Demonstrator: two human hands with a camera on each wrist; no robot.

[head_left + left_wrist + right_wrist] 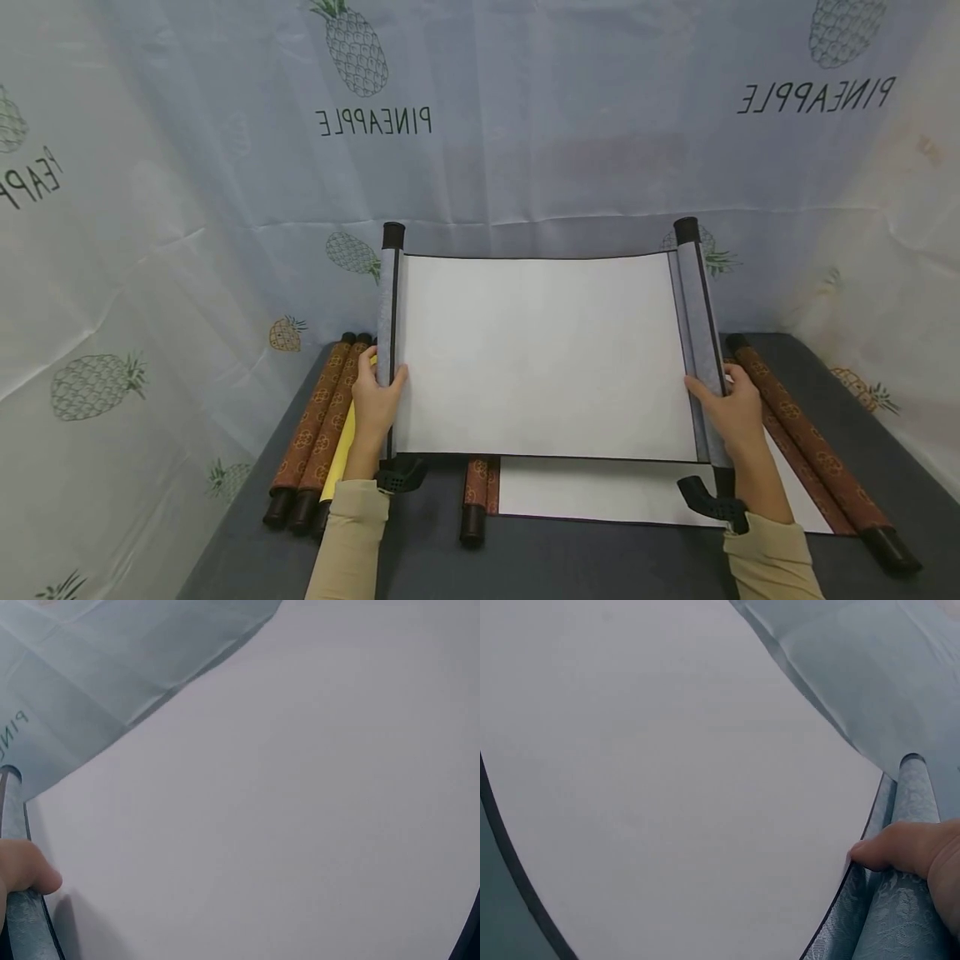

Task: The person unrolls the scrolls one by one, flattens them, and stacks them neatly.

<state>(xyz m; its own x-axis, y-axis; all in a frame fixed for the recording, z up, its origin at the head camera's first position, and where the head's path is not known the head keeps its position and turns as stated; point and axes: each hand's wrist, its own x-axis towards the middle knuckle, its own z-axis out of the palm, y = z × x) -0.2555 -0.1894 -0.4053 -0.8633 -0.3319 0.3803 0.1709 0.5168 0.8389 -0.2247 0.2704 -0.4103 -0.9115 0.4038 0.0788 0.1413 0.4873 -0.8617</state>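
While gripped at both rollers, scroll (543, 354) between hands.

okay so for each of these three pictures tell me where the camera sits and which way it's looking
Head: worn on the head, facing forward and down at the open scroll; shows the left hand, the right hand and both sleeves.
Left wrist: on the left wrist, looking across the scroll's white sheet toward the backdrop; only a thumb on the grey roller shows.
Right wrist: on the right wrist, looking across the same sheet; fingers grip the other roller.
Shared: all three views show the white sheet.
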